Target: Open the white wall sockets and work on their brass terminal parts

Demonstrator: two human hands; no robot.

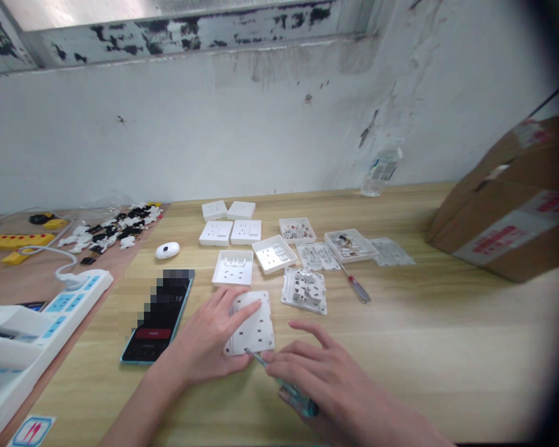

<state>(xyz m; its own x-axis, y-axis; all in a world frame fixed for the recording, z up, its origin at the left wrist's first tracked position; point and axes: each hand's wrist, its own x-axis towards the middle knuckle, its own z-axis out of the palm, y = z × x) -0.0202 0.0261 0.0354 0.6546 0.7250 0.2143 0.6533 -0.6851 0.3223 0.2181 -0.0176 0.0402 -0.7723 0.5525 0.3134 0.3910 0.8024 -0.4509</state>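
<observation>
My left hand grips a white wall-socket plate by its left side, with the index finger stretched across its face. Small slots and holes show in the plate. In my right hand is a screwdriver with a translucent teal handle. Its tip meets the lower edge of the plate, near a corner hole. Just beyond my hands lie a socket back with its inner parts showing and an open white socket cover.
Behind are assembled sockets, trays of small parts and a second screwdriver. A phone and a white oval case lie left, beside a power strip. A cardboard box and plastic bottle stand right.
</observation>
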